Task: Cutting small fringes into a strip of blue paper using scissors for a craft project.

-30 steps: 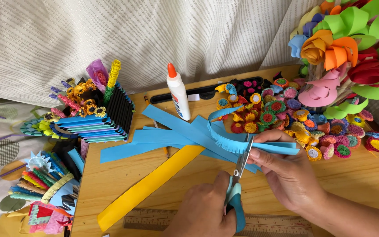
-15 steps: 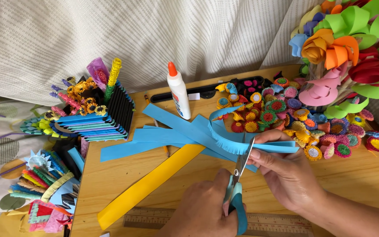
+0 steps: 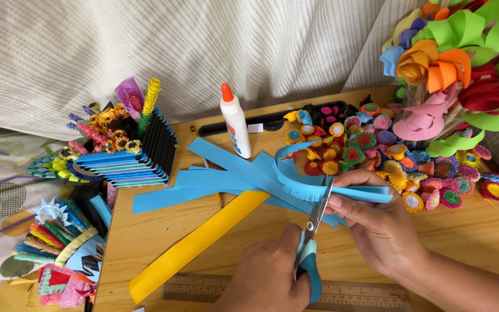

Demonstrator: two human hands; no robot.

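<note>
Wooden and pale, the desk [image 3: 203,231] carries everything, with a ribbed white fabric [image 3: 145,52] hanging behind it, well beyond the hands. Up and to the right of the hands stands a big bunch of paper flowers [image 3: 457,63] in green, orange, red and pink, and below it a scatter of small rolled paper blooms [image 3: 376,150] lies just past the right hand. Far to the left of the hands sits a box built of blue and black paper strips [image 3: 140,156], stuffed with tiny yellow flowers and a twisted yellow stick. Loose blue paper strips [image 3: 215,182] fan across the desk just ahead of the hands, and a long yellow strip [image 3: 197,245] runs slantwise to the left of the left hand. A white glue bottle [image 3: 235,121] with an orange cap stands upright beyond the strips. Nearest the viewer, a wooden ruler [image 3: 371,292] lies under the wrists. The left hand [image 3: 270,277] is closed through the blue handles of the scissors [image 3: 313,237], whose blades are parted around the edge of a fringed blue strip [image 3: 319,185]. The right hand [image 3: 382,225] pinches that strip, held up between the two hands, just above the desk.
</note>
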